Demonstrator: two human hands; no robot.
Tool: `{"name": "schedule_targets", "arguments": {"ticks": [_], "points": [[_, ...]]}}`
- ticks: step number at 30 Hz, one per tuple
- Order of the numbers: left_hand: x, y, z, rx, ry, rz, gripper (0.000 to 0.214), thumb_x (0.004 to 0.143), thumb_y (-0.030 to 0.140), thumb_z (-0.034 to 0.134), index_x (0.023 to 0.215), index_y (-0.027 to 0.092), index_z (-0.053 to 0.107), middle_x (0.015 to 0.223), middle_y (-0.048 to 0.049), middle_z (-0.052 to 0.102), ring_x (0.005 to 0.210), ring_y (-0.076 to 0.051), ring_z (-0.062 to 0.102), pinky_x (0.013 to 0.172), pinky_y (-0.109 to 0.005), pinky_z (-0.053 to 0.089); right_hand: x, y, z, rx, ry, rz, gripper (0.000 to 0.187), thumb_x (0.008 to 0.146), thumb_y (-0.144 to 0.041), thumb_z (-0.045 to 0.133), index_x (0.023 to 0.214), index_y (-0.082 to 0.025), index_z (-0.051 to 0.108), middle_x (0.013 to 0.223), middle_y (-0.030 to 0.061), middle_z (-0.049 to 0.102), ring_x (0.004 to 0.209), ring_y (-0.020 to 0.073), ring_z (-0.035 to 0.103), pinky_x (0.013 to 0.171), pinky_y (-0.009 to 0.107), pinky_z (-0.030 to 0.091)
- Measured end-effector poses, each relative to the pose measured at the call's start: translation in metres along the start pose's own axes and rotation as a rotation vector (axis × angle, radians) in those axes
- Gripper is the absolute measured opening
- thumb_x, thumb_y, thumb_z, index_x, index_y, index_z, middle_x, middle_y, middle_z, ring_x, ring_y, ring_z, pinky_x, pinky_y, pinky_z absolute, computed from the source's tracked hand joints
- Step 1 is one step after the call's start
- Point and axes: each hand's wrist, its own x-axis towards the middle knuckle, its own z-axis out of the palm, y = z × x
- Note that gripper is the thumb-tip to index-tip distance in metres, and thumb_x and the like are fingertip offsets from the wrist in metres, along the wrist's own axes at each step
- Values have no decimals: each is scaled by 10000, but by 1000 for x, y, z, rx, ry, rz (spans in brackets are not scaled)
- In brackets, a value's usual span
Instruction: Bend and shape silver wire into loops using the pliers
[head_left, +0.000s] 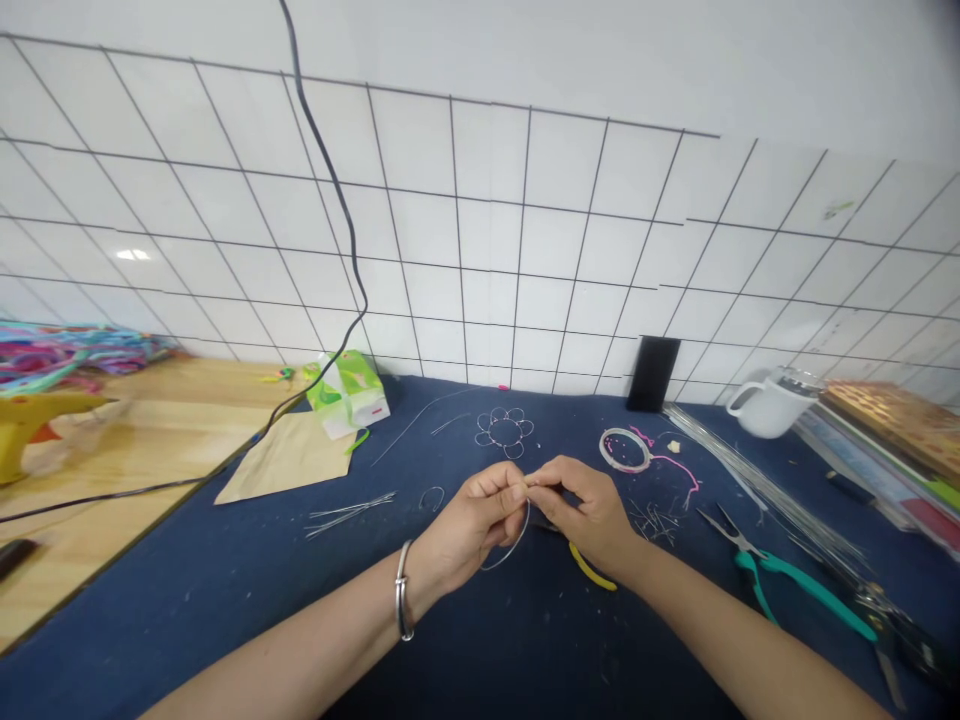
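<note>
A thin, curved metal wire is pinched by my left hand, its free end bowing down below the fingers. My right hand meets it at the fingertips, also pinching; the exact spot they hold is covered by the fingers. Partly under my right hand lies a tool with a yellow handle. Beyond my hands rests a flower-shaped wire piece made of loops around a ring. A small wire ring and several straight wire pieces lie left of my left hand.
Teal-handled pliers, cut wire scraps and a long wire bundle lie on the right. A round dish of pink beads, a white mug and a black phone-like slab stand behind. A tissue pack and cable are left.
</note>
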Motion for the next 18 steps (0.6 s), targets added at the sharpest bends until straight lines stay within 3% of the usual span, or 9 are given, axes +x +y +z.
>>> {"name": "schedule_targets", "arguments": {"ticks": [5,18], "points": [[-1,4,3,18,5,25,200,845,273,504,690,156,456,434,78,376,378,-39,216,428,-199,186,-2,-1,0,-10,55,3,130,796,-226,552,911,-218,613,751,0,587,671,110,534,640,244,442],[-5,4,10,-3,32,22,226,835,313,515,681,165,441,414,98,275,381,-42,183,420,-189,186,-3,-2,1,67,140,54,44,784,-223,560,803,-196,589,745,10,583,676,124,538,628,255,448]]}}
